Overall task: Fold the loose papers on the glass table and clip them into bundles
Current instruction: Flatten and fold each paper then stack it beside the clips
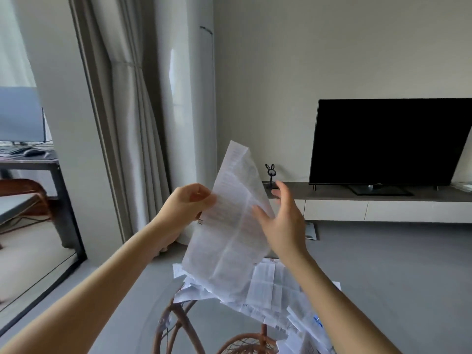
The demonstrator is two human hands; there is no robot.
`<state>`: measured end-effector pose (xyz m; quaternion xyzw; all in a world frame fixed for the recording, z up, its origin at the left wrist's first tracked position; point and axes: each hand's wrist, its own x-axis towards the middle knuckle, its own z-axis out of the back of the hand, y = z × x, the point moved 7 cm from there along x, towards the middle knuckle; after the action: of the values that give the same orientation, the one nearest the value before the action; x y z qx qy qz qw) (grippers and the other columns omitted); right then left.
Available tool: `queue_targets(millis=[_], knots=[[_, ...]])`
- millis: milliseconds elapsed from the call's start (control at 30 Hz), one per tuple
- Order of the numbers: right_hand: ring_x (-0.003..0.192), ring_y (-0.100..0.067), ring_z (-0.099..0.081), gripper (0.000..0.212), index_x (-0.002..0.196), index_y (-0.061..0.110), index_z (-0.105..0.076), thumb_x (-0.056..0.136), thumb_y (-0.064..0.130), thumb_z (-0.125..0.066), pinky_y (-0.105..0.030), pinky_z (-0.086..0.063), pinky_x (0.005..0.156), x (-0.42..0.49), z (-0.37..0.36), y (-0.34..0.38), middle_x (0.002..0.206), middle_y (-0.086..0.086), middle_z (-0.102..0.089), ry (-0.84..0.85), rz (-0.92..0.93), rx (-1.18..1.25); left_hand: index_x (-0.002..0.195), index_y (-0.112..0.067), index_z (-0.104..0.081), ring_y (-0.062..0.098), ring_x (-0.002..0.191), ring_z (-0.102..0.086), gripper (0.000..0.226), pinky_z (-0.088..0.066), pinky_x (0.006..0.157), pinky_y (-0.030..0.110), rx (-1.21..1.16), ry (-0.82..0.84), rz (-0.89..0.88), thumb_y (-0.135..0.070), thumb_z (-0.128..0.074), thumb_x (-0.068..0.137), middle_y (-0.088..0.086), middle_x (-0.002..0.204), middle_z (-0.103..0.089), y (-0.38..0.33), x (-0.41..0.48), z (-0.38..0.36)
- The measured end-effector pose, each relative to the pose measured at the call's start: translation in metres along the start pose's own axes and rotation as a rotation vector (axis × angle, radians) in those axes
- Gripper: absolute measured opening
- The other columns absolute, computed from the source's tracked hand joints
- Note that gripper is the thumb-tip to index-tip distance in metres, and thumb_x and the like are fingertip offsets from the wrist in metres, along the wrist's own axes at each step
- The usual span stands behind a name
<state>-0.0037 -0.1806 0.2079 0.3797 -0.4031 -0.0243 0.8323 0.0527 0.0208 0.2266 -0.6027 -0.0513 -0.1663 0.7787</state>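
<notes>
My left hand (190, 203) pinches the left edge of a creased printed sheet (229, 226) and holds it up in the air above the table. My right hand (283, 221) is spread, fingers straight, against the sheet's right edge. Below lies a heap of loose printed papers (270, 290) on the round glass table (158, 310), which has a rattan frame underneath. No clip can be seen.
A white standing air conditioner (190, 123) and tied grey curtains (127, 111) are behind the sheet. A black TV (390, 141) stands on a low cabinet (370, 200) at right. A desk (33, 162) sits at far left. Grey floor surrounds the table.
</notes>
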Motion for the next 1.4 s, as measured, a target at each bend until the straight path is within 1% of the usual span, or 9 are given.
queue_targets(millis=[133, 200, 367, 467, 600, 933, 1100, 1267, 1400], knots=[[0.075, -0.023, -0.059, 0.015, 0.09, 0.016, -0.065, 0.091, 0.029, -0.058, -0.031, -0.043, 0.066, 0.001, 0.003, 0.014, 0.079, 0.0, -0.065, 0.025, -0.079, 0.05, 0.094, -0.004, -0.061, 0.036, 0.084, -0.064, 0.012, -0.05, 0.089, 0.05, -0.015, 0.043, 0.029, -0.015, -0.062, 0.091, 0.013, 0.086, -0.072, 0.002, -0.022, 0.015], [0.06, -0.015, -0.054, 0.026, 0.067, 0.018, -0.058, 0.092, 0.024, -0.059, -0.026, -0.041, 0.056, -0.003, 0.008, 0.012, 0.063, 0.005, -0.058, 0.045, -0.201, 0.236, 0.09, -0.007, -0.059, 0.021, 0.065, -0.06, 0.01, -0.05, 0.071, 0.038, -0.012, 0.023, 0.016, -0.017, -0.06, 0.093, -0.003, 0.065, -0.068, 0.003, -0.029, 0.022], [0.083, -0.018, -0.066, 0.01, 0.094, 0.01, -0.069, 0.087, 0.016, -0.067, -0.031, -0.054, 0.073, -0.03, -0.003, 0.013, 0.092, -0.004, -0.071, 0.258, -0.66, 0.879, 0.088, -0.011, -0.06, 0.008, 0.048, -0.054, 0.016, -0.042, 0.048, 0.021, 0.134, -0.145, -0.018, -0.026, -0.06, 0.093, -0.006, 0.061, -0.062, 0.008, -0.056, 0.032], [0.088, -0.023, -0.066, 0.016, 0.095, 0.009, -0.068, 0.082, 0.018, -0.071, -0.041, -0.052, 0.087, -0.036, -0.006, -0.005, 0.095, -0.007, -0.071, 0.17, -0.806, 0.84, 0.09, -0.018, -0.06, 0.01, 0.06, -0.065, 0.026, -0.05, 0.054, 0.023, -0.053, 0.026, 0.097, -0.04, -0.071, 0.081, 0.002, 0.076, -0.068, 0.025, -0.078, 0.023], [0.076, -0.02, -0.065, 0.012, 0.093, 0.008, -0.065, 0.082, 0.013, -0.071, -0.036, -0.056, 0.071, -0.044, -0.02, -0.029, 0.088, -0.005, -0.068, 0.091, -0.956, 0.816, 0.112, -0.014, -0.063, 0.021, 0.092, -0.07, 0.054, -0.057, 0.078, 0.032, -0.087, 0.328, 0.3, -0.03, -0.086, 0.066, 0.007, 0.101, -0.073, 0.075, -0.114, 0.013], [0.085, -0.025, -0.063, 0.026, 0.111, 0.002, -0.06, 0.087, 0.012, -0.066, -0.035, -0.051, 0.062, -0.08, -0.083, -0.093, 0.107, -0.009, -0.064, 0.188, -1.154, 0.635, 0.091, -0.002, -0.072, 0.017, 0.074, -0.064, 0.056, -0.047, 0.064, 0.027, -0.04, 0.226, 0.693, -0.044, -0.081, 0.054, 0.01, 0.082, -0.069, 0.226, -0.205, 0.024], [0.112, -0.032, -0.056, 0.06, 0.141, 0.015, -0.033, 0.089, 0.029, -0.061, -0.034, -0.046, 0.08, -0.093, -0.081, -0.081, 0.129, -0.009, -0.054, 0.482, -0.469, -0.469, 0.081, 0.005, -0.069, 0.019, 0.059, -0.058, 0.027, -0.044, 0.057, 0.025, 0.015, 0.074, 0.777, -0.019, -0.075, 0.07, 0.008, 0.065, -0.063, 0.247, -0.2, 0.027], [0.143, -0.015, -0.017, 0.082, 0.149, 0.036, -0.02, 0.083, -0.003, -0.05, -0.026, -0.016, 0.113, -0.182, -0.09, -0.042, 0.156, 0.008, -0.02, 1.118, 0.15, -0.373, 0.086, 0.006, -0.066, 0.027, 0.062, -0.064, 0.009, -0.053, 0.063, 0.033, -0.09, 0.055, 0.9, -0.002, -0.065, 0.084, 0.016, 0.07, -0.068, 0.254, -0.198, 0.013], [0.138, -0.001, 0.018, 0.085, 0.14, 0.047, 0.012, 0.089, 0.034, -0.055, -0.029, 0.018, 0.112, -0.252, -0.079, -0.044, 0.149, 0.018, 0.014, 1.306, 0.399, -0.421, 0.099, 0.006, -0.059, 0.021, 0.056, -0.064, 0.015, -0.051, 0.052, 0.028, -0.355, 0.094, 1.031, -0.006, -0.058, 0.09, 0.015, 0.07, -0.066, 0.247, -0.206, -0.004]])
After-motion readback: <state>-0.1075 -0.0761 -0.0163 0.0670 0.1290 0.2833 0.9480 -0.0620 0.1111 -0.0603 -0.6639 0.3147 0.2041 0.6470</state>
